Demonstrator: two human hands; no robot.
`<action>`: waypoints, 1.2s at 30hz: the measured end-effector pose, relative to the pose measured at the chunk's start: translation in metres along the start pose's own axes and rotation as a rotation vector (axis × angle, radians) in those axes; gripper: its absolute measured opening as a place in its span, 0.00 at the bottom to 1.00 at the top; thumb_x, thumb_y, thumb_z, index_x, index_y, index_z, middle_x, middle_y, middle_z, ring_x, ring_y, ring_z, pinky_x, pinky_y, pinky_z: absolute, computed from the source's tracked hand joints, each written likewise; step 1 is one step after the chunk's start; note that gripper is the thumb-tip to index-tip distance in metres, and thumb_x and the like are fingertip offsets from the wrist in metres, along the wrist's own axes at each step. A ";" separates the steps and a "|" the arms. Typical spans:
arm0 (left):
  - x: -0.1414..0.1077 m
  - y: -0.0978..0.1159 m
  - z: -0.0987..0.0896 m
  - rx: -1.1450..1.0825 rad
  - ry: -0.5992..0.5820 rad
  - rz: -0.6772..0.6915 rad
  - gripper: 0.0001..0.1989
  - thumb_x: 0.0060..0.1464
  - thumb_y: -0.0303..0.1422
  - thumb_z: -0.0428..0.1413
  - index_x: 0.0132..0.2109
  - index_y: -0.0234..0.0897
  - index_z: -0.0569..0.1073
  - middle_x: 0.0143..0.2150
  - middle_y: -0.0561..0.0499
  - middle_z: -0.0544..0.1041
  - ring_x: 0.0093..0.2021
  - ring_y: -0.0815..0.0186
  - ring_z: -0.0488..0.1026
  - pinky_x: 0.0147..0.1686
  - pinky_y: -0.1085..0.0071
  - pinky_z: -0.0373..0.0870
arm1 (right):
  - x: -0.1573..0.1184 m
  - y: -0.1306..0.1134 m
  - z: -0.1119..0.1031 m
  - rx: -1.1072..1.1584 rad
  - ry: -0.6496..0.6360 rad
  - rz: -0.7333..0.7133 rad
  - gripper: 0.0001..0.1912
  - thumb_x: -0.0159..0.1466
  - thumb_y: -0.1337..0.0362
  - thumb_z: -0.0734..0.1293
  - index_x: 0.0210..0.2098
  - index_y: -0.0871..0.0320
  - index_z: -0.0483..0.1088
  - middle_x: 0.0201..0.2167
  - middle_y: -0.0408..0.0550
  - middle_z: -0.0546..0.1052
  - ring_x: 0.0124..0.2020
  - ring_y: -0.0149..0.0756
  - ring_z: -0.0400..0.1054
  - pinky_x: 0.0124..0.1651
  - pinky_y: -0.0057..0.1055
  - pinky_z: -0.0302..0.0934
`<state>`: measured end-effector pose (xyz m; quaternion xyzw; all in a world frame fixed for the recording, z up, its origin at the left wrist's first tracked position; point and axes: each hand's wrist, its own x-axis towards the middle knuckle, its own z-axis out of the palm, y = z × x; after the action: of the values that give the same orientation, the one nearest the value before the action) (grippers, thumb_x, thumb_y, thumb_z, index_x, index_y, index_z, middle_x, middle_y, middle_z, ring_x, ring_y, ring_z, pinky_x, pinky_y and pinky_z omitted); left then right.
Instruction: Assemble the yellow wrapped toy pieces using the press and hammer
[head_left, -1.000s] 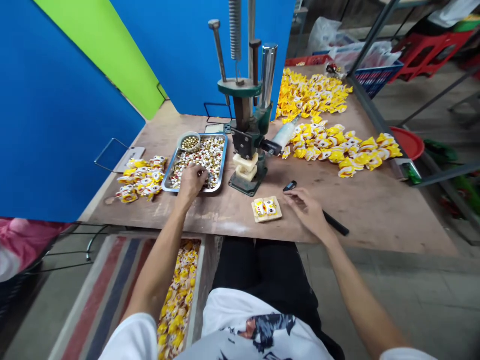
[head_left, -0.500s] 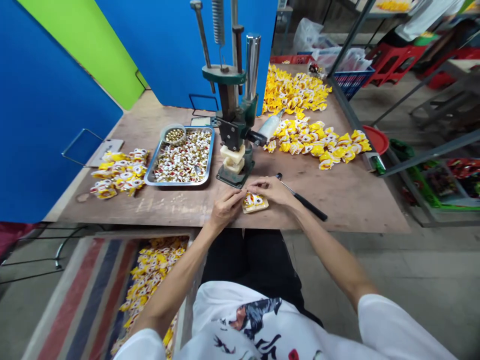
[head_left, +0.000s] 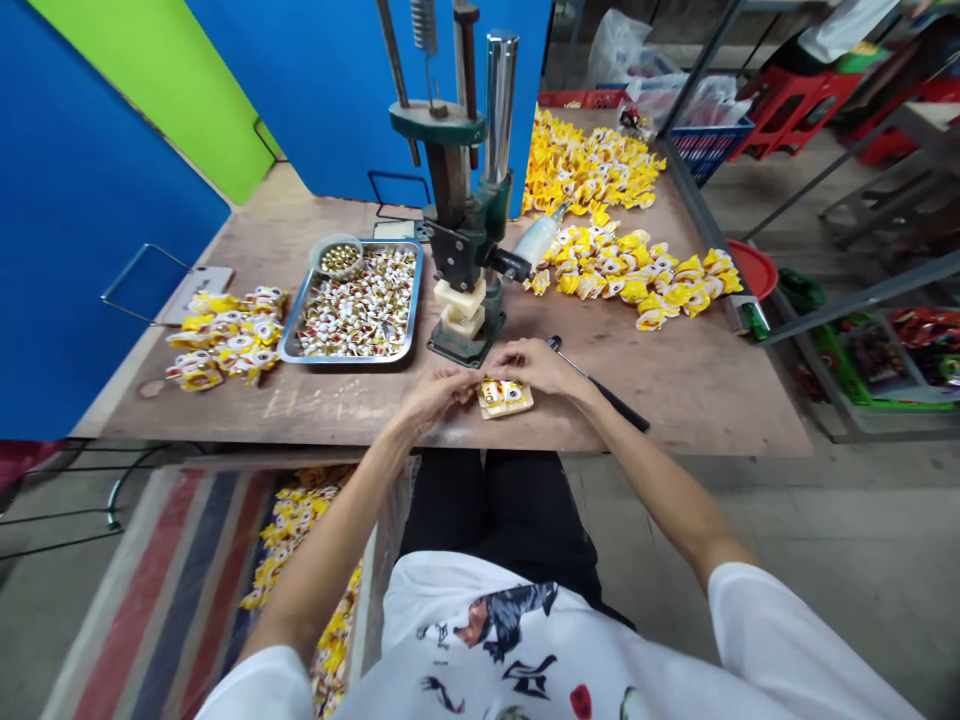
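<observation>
A small yellow and white toy part (head_left: 511, 391) with a printed eye lies on a cream block (head_left: 508, 408) near the table's front edge. My right hand (head_left: 534, 366) bends over the block's far side, its fingers closed on the part's upper edge. At the block's left corner, my left hand (head_left: 442, 394) has its fingers pressed together, the tips meeting those of the right hand. Whatever its fingertips pinch is too small to make out. Just behind both hands stands a green hand press (head_left: 457, 245) with cream jaws. A black-handled hammer (head_left: 619, 403) lies right of my right hand.
Left of the press is a metal tray (head_left: 281, 345) of small white and red pieces, with a bowl (head_left: 337, 258) of gold beads. Yellow parts lie in a left pile (head_left: 229, 335) and a right pile (head_left: 637, 270). A plastic bottle (head_left: 538, 238) leans by the press.
My left hand has drawn slightly left, uncovering more of the block's left side. My right hand stays over the part. The whole view has shifted a little.
</observation>
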<state>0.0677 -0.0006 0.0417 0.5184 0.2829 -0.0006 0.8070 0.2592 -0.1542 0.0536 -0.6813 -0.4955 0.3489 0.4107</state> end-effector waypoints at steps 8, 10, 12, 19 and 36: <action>0.015 0.017 -0.004 -0.023 -0.028 -0.191 0.08 0.44 0.30 0.73 0.28 0.32 0.82 0.27 0.47 0.78 0.26 0.70 0.70 0.27 0.74 0.69 | -0.007 -0.013 -0.002 -0.098 0.057 -0.038 0.16 0.72 0.49 0.74 0.42 0.54 0.87 0.42 0.51 0.87 0.42 0.42 0.79 0.48 0.36 0.69; 0.015 0.016 -0.002 -0.037 -0.013 -0.194 0.07 0.45 0.29 0.72 0.28 0.31 0.82 0.26 0.47 0.77 0.26 0.70 0.70 0.26 0.75 0.68 | -0.025 -0.010 -0.013 -0.159 0.195 -0.043 0.16 0.74 0.50 0.72 0.48 0.53 0.85 0.47 0.52 0.86 0.48 0.45 0.79 0.53 0.39 0.71; 0.016 0.015 0.000 -0.054 0.003 -0.206 0.07 0.46 0.29 0.71 0.28 0.31 0.82 0.26 0.47 0.77 0.26 0.71 0.70 0.25 0.77 0.69 | -0.053 -0.003 -0.025 -0.314 0.372 0.000 0.19 0.75 0.48 0.71 0.56 0.53 0.82 0.54 0.56 0.83 0.56 0.50 0.77 0.60 0.44 0.71; 0.017 0.012 0.005 -0.078 0.051 -0.222 0.04 0.50 0.26 0.68 0.30 0.28 0.83 0.27 0.48 0.78 0.25 0.74 0.69 0.26 0.80 0.69 | -0.112 0.032 -0.043 -0.551 0.302 0.265 0.15 0.76 0.61 0.62 0.58 0.57 0.73 0.46 0.57 0.81 0.46 0.49 0.78 0.52 0.45 0.74; 0.011 0.008 0.010 -0.118 0.048 -0.163 0.06 0.47 0.28 0.68 0.28 0.29 0.80 0.26 0.50 0.76 0.25 0.75 0.69 0.27 0.80 0.69 | -0.128 -0.012 -0.006 -0.465 0.275 0.330 0.19 0.78 0.62 0.62 0.64 0.60 0.72 0.44 0.56 0.86 0.41 0.46 0.82 0.49 0.40 0.75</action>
<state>0.0841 -0.0021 0.0464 0.4451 0.3429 -0.0372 0.8264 0.2258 -0.2764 0.0756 -0.8689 -0.3846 0.1927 0.2450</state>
